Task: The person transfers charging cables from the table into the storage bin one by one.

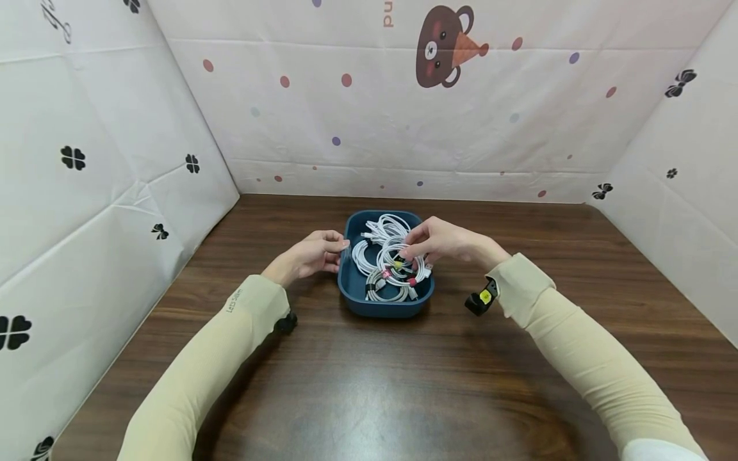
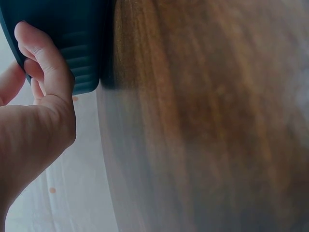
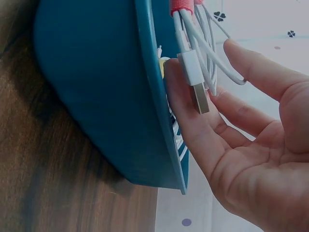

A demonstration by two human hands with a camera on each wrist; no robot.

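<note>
A dark blue plastic bin (image 1: 383, 310) sits on the table with several coiled cables (image 1: 375, 238) inside, mostly white. My left hand (image 1: 317, 253) is at the bin's left side, thumb over the rim and the other fingers against the outer wall (image 2: 79, 53). Over the bin's right part, my right hand (image 1: 446, 242) holds a coiled white USB cable (image 3: 193, 67) between thumb and fingers. Red ties (image 3: 182, 5) wrap this coil, and its USB plug (image 3: 200, 99) hangs in front of the fingers. The held coil overlaps the others in the head view.
The brown wooden table (image 1: 369, 378) extends around the bin. White patterned sheets (image 1: 369, 115) stand at its back and both sides. A black wrist device (image 1: 481, 298) is strapped to the right wrist, another (image 1: 286, 323) to the left.
</note>
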